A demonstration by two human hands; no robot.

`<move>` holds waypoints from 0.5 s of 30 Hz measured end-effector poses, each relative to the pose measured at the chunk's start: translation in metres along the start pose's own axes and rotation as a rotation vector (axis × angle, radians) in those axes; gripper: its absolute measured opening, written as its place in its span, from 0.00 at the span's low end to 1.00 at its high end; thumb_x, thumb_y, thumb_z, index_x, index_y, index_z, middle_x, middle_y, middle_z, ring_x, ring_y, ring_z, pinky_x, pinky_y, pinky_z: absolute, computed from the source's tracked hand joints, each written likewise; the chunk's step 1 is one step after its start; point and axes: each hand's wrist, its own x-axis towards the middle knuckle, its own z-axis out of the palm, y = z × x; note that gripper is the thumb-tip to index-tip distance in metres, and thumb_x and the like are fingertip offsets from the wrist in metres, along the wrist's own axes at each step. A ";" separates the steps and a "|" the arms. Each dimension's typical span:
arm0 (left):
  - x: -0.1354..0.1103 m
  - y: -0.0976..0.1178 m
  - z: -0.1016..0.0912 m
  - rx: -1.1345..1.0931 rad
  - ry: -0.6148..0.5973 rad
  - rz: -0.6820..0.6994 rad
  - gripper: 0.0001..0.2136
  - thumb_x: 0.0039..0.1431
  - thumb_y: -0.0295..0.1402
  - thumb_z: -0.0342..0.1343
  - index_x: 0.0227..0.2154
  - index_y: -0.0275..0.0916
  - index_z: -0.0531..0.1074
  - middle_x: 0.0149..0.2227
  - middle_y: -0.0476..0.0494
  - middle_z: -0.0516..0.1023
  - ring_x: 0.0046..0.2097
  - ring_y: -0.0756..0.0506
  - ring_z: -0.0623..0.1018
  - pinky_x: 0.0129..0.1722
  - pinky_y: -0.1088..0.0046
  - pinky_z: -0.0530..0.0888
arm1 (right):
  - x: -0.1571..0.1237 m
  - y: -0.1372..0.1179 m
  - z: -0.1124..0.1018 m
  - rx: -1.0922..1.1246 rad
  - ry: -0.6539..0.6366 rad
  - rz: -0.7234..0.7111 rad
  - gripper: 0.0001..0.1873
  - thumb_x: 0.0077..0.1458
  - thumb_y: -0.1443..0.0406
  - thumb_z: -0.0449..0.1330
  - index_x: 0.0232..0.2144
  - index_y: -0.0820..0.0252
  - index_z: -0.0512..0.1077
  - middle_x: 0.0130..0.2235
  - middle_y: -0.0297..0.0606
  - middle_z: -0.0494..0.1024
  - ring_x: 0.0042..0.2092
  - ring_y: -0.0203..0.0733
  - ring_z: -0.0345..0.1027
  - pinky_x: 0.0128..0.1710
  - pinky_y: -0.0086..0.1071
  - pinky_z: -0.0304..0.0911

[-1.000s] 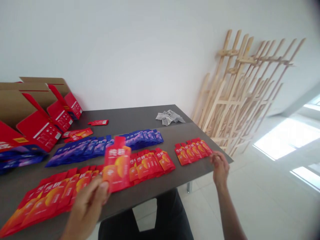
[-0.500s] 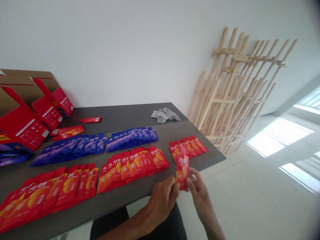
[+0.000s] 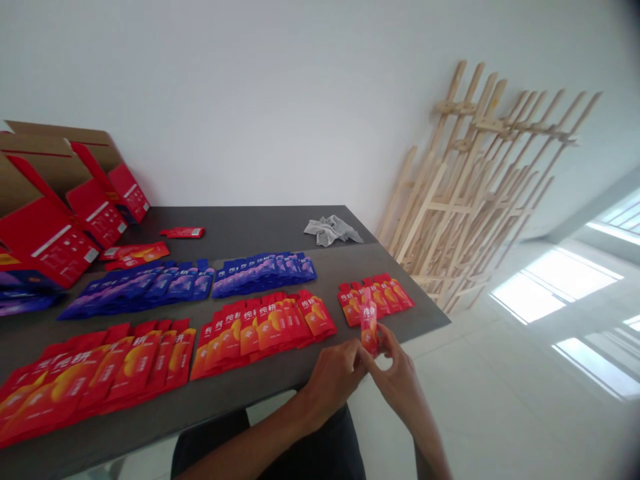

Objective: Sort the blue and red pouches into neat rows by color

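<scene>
Left hand [image 3: 333, 383], right hand [image 3: 395, 380] closer, pinching red pouch [image 3: 369, 327].

Glossy red sachets [image 3: 270, 327] with orange circular patches and white lettering lie near violet-blue sachets [image 3: 263, 275] on a charcoal-grey desk [image 3: 250, 225].

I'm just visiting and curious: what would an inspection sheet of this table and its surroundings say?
Surface: dark grey tabletop, with sachets laid out in rows.
Job's things: one red-orange sachet held upright; rows of red sachets and blue-purple sachets lie nearby.
Clutter: crumpled grey cloth and a loose red sachet at the far side.
Hands: left hand and right hand both pinch the held sachet.
Cables: nothing seen.
Surroundings: cardboard boxes with red flaps at the left; wooden frames leaning against a white wall; sunlit tiled floor.
</scene>
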 end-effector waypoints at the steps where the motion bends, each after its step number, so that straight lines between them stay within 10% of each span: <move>1: 0.000 -0.002 0.000 -0.029 -0.008 0.014 0.06 0.68 0.36 0.54 0.36 0.41 0.73 0.34 0.47 0.80 0.33 0.46 0.77 0.33 0.70 0.66 | 0.001 0.002 0.000 0.004 -0.014 -0.010 0.39 0.53 0.46 0.68 0.61 0.58 0.70 0.46 0.44 0.82 0.44 0.54 0.76 0.47 0.48 0.72; 8: -0.010 0.000 -0.006 -0.160 -0.077 0.004 0.15 0.61 0.44 0.63 0.45 0.41 0.74 0.35 0.49 0.79 0.30 0.48 0.75 0.32 0.71 0.67 | 0.011 0.011 -0.006 0.044 -0.006 -0.034 0.37 0.53 0.47 0.68 0.61 0.56 0.71 0.46 0.44 0.80 0.37 0.48 0.74 0.36 0.42 0.73; 15: -0.047 0.002 -0.019 -0.208 -0.141 -0.016 0.22 0.74 0.46 0.44 0.63 0.42 0.63 0.41 0.47 0.80 0.33 0.48 0.76 0.39 0.69 0.70 | 0.075 0.019 0.005 -0.382 0.187 -0.182 0.34 0.56 0.47 0.64 0.59 0.58 0.73 0.50 0.51 0.74 0.53 0.61 0.69 0.54 0.54 0.65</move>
